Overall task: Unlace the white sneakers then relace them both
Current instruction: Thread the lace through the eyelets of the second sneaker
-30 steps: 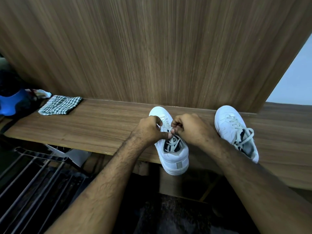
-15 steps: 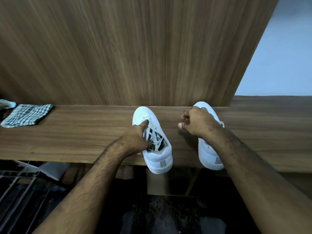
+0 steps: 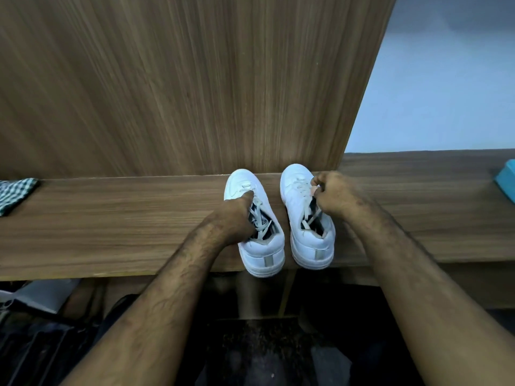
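Two white sneakers stand side by side on the wooden shelf (image 3: 111, 227), toes toward the wall and heels over the front edge. My left hand (image 3: 232, 215) grips the left side of the left sneaker (image 3: 264, 246), with its thumb lying along the laces. My right hand (image 3: 333, 195) is curled over the right side of the right sneaker (image 3: 295, 182) and grips its upper by the laces. Both shoes have laces threaded through the eyelets, with loose ends lying in the openings.
A wood-grain panel (image 3: 195, 79) rises right behind the toes. A checked cloth (image 3: 15, 193) lies at the shelf's left end and a blue box (image 3: 507, 182) at its far right. A wire rack (image 3: 30, 344) sits below on the left.
My right hand left the left sneaker, took the right sneaker and brought it leftward until it stood close beside the left one. My left hand stayed on the left sneaker.
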A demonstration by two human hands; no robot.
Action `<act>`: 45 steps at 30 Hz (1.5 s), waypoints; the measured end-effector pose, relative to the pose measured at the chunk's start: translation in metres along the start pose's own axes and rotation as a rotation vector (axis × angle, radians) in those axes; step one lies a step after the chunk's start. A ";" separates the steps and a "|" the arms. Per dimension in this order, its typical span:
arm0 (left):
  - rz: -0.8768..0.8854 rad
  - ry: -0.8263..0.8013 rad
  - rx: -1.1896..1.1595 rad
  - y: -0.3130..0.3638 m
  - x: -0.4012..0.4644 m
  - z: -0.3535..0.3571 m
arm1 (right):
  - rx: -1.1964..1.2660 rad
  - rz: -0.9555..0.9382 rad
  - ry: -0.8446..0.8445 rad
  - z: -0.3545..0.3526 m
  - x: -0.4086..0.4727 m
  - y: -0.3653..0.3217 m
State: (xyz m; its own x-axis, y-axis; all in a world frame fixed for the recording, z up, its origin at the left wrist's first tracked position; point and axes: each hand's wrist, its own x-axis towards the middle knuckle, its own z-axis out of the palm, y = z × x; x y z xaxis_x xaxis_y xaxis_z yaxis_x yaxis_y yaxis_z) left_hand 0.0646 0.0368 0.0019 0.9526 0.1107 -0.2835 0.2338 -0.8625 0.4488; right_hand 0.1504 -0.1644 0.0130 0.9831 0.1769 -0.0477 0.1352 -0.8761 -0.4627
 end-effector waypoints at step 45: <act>0.197 0.358 0.027 0.076 0.032 0.053 | -0.001 0.106 -0.123 0.002 0.008 0.021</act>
State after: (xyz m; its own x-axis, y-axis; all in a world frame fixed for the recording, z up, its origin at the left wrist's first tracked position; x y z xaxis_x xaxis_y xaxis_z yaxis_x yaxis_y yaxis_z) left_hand 0.1024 -0.0513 -0.0177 0.9874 0.1032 0.1201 0.0399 -0.8964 0.4415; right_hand 0.1610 -0.1809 0.0010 0.9693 0.1367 -0.2042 0.0315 -0.8932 -0.4486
